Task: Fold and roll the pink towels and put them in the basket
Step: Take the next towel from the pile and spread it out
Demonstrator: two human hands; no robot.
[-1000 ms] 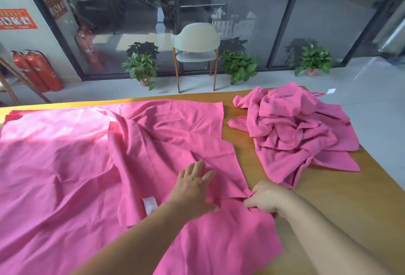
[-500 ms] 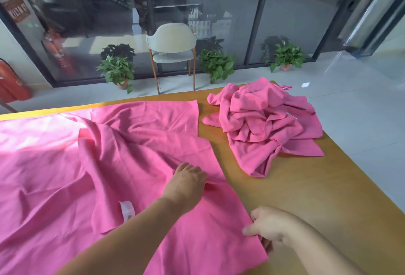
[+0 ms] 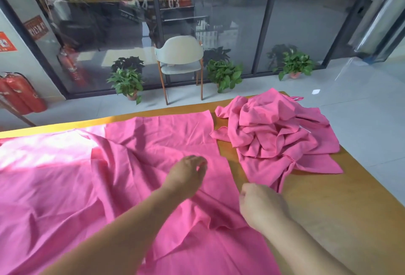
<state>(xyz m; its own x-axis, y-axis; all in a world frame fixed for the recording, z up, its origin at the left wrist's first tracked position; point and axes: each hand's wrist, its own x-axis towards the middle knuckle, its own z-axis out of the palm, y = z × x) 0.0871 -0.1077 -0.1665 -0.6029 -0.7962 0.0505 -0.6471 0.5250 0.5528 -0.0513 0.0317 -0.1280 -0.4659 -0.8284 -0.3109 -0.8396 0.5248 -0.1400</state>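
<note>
both hands, left hand (image 3: 186,176) and right hand (image 3: 260,205), curled, pinching the spread pink towel (image 3: 87,187).

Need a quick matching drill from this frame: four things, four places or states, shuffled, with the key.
Things:
1. crumpled towel pile
2. spread towel
3. chair
4. fire extinguishers

Places or states:
A. on the floor past the table, between two potted plants
B. heaped at the table's far right
C. against the wall at far left
D. laid out wrinkled under both hands

Pairs: 1-B, 2-D, 3-A, 4-C
</note>
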